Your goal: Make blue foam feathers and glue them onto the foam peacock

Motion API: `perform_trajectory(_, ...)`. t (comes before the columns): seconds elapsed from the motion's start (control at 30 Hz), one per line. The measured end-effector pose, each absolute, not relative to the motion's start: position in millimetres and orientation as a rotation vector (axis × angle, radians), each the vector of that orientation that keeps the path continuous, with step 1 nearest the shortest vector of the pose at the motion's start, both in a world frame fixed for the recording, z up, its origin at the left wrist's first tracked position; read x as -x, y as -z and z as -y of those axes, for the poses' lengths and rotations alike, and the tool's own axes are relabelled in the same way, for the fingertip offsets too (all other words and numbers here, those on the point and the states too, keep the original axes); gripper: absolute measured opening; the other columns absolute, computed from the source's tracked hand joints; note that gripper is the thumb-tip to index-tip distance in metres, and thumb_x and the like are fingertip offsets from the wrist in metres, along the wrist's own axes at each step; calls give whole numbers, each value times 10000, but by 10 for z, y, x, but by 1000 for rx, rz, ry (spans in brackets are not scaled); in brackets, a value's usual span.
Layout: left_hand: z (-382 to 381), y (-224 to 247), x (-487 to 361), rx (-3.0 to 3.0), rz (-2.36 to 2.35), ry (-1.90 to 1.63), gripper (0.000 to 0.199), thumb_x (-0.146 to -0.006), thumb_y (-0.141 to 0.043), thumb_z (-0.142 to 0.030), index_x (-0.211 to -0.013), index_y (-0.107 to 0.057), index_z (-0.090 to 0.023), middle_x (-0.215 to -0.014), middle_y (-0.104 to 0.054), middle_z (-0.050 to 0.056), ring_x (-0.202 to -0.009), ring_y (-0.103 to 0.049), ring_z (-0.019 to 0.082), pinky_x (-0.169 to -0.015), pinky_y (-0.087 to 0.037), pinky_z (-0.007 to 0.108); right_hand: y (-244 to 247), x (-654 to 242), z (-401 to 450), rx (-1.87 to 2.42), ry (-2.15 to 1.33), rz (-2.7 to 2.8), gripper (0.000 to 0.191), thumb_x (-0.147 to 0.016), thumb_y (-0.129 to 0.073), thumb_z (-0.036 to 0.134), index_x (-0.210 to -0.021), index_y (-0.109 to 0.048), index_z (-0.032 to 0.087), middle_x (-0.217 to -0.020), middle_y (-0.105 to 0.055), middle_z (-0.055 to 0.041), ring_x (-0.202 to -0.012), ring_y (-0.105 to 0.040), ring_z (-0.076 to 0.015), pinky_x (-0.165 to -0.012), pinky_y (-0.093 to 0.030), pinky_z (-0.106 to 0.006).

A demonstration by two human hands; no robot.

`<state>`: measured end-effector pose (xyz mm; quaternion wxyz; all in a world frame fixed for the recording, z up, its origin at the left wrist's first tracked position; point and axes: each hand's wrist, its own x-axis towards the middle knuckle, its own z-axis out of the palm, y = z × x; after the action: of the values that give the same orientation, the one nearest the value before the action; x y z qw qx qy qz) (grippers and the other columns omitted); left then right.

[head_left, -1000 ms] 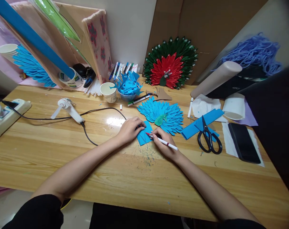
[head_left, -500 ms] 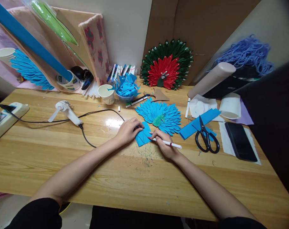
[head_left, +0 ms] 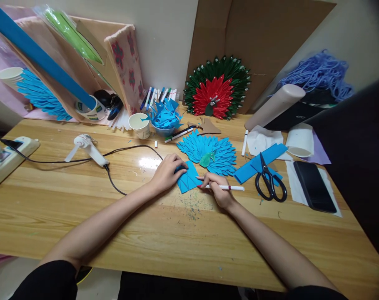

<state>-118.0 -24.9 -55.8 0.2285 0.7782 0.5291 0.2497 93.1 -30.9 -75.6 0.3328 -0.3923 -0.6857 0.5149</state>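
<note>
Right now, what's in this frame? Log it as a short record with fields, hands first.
left hand: on the blue sheet
right hand: holding a marker, tip near the sheet's right edge; contact unclear
sheet markings: dark lines
beyond the sheet: blue fan with a green piece on it
right of the hands: scissors over blue strips; phone farther right
back: red and green fan, upright in front of cardboard

Craft workspace, wooden table [head_left: 145, 237], scissors [head_left: 265, 170], markers [head_left: 160, 95]
</note>
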Motion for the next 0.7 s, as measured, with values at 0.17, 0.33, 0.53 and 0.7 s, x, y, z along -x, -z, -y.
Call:
perform_trajectory(0.17, 338, 468, 1182, -2173, -1744, -540, 320, -760, -570, -413, -979, -539, -183, -962, -544, 76, -914, -467, 240, -772, -343, 372, 709, -905, 312, 1019, -1421, 1707, 251, -751, -367, 144, -632, -583, 188, -620, -577, -7, -782, -615, -189, -820, -466, -359)
perform_trajectory(0.33, 350, 456, 1196, -2096, -1749, -440, 328, -720, -623, -380, -951, -502, -181, -886, -577, 50, -846, -504, 231, -725, -340, 352, 697, -880, 313, 986, -1468, 1660, 263, -745, -351, 117, -629, -575, 189, -535, -507, 32, -586, -566, -134, -866, -445, -368)
perform_trajectory(0.53, 314, 462, 1193, -2027, -1733, -548, 182, -805, -502, -356, -768, -498, -178, -827, -578, 46, -803, -512, 204, -702, -362, 329, 661, -862, 325, 954, -1462, 1668, 254, -738, -358, 129, -604, -564, 191, -480, -433, 45, -519, -507, -125, -872, -440, -380)
perform_trajectory(0.7, 304, 471, 1169, -1809, -1602, -689, 150, -833, -456, -340, -815, -475, -192, -745, -583, 5, -670, -532, 148, -581, -374, 255, 637, -852, 355, 976, -1529, 1617, 244, -742, -361, 159, -614, -566, 194, -478, -421, 46, -442, -404, -108, -863, -444, -402)
